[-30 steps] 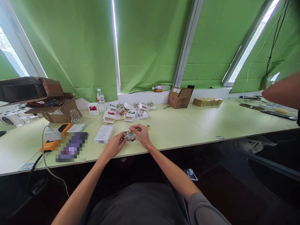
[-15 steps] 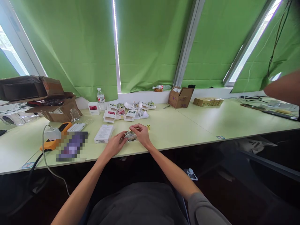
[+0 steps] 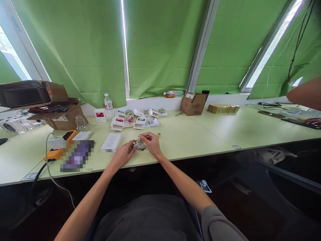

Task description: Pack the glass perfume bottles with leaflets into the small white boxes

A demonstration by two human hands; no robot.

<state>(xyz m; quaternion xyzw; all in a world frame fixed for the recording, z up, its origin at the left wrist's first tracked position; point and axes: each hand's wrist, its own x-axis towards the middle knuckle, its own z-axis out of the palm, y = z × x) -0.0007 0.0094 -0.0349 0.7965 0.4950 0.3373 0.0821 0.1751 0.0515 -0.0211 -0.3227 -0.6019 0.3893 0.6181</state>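
Note:
A round, flattened clear glass bottle (image 3: 140, 146) rests on the table near its front edge. My left hand (image 3: 123, 153) holds it by its left side, with fingers curled round the rim. At the top of the bottle, my right hand (image 3: 151, 143) pinches a small gold-coloured part at the neck; the fingers partly hide it. Just right of that hand stands a small gold cap (image 3: 159, 136). A white printed box (image 3: 111, 142) lies on the table left of the bottle, close to my left hand.
Behind are opened white boxes (image 3: 117, 122) with round glass bottles, and a water bottle (image 3: 108, 105). Cardboard boxes stand left (image 3: 62, 119) and back right (image 3: 193, 104). A blurred purple item (image 3: 77, 156) and an orange device (image 3: 54, 154) lie left. Another person's arm (image 3: 304, 92) is far right.
My hands and the bottle hold nearly the same position. The view has shifted slightly, and another person's hand now shows at the far right edge.

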